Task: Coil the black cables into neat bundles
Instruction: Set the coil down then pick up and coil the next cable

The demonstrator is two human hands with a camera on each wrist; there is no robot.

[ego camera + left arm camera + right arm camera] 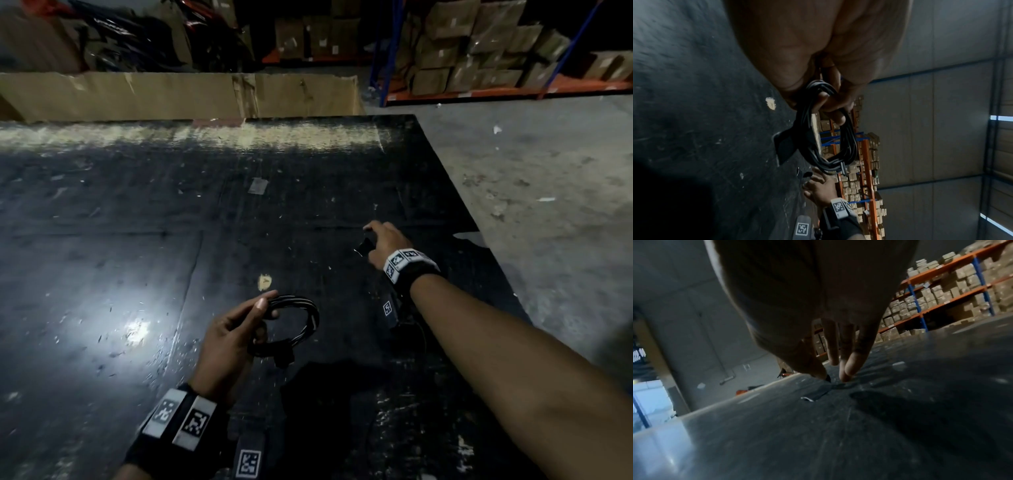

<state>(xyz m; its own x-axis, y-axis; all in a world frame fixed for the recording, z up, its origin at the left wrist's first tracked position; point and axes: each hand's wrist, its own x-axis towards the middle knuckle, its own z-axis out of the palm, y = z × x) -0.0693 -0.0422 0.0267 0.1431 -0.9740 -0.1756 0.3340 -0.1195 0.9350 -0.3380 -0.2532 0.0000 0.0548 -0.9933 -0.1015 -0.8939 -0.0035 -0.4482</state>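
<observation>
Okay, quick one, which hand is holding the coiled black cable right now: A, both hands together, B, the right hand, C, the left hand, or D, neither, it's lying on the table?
C: the left hand grips the coiled black cable above the table, while the right hand reaches to a small black piece farther off.

Cable coil (pixel 294 325) black, faint pale glints on the strands. Table (pixel 137 240) black, scuffed with white flecks and one tan chip (pixel 264 281). Wristbands (pixel 178 423) black with white tags carrying black square-code patterns (both wrists). Boxes (pixel 479 44) brown; rack (pixel 507 89) orange beams, blue posts. Floor (pixel 548 171) grey.
</observation>
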